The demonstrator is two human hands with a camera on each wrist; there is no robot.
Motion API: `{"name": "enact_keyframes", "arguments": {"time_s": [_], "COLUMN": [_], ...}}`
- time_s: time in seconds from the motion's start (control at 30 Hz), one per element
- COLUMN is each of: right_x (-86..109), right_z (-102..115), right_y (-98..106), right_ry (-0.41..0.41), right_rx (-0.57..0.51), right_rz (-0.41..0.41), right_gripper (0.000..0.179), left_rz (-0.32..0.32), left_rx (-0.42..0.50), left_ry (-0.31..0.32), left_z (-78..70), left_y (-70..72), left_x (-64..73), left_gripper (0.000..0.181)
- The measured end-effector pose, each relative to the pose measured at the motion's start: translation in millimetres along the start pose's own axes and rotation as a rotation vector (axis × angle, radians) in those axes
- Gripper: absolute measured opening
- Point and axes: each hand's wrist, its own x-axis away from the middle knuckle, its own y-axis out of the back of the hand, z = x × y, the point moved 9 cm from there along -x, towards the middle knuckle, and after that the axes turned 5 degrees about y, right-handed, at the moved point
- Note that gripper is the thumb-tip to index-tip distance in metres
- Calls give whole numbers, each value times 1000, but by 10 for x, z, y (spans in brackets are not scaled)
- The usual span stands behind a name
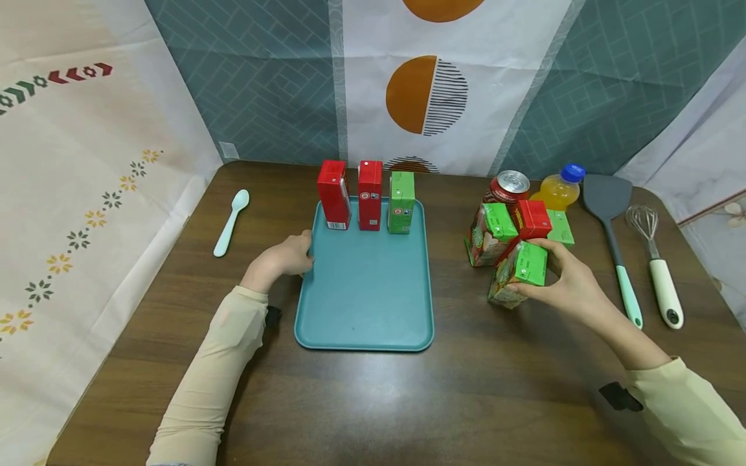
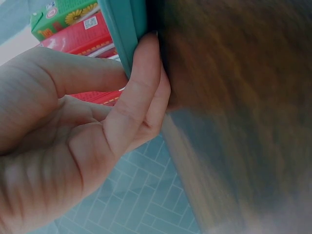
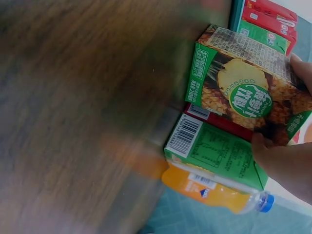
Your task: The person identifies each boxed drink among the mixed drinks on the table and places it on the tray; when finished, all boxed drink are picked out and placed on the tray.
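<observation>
My left hand pinches the left rim of a teal tray; in the left wrist view its thumb and fingers lie on either side of the rim. Two red drink cartons and a green one stand along the tray's far end. On the right, my right hand grips a green-topped pineapple juice carton between thumb and fingers, slightly tilted. Close behind it are another green-topped carton, a red carton and a green carton.
A drink can and an orange drink bottle with a blue cap stand behind the right-hand cartons. Farther right lie a grey spatula and a whisk. A pale spoon lies left of the tray on the wooden table.
</observation>
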Motion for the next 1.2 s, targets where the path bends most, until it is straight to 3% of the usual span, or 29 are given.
{"name": "enact_keyframes", "arguments": {"time_s": [0.33, 0.67, 0.93, 1.2], "right_x": [-8, -32, -175, -357], "right_z": [-40, 103, 592, 1028], "right_y": [-61, 12, 26, -180], "right_ry": [-28, 53, 171, 227], "right_rx": [19, 33, -128, -220], "right_rz": [52, -74, -35, 15], "right_gripper": [87, 78, 78, 79], "left_rz": [-5, -9, -8, 0], "left_rx": [0, -1, -2, 15], "left_ry": [-1, -4, -4, -2], "left_z": [-4, -12, -9, -8], "left_y": [3, 18, 29, 10], "left_x": [10, 32, 41, 25], "left_gripper": [60, 62, 65, 63]}}
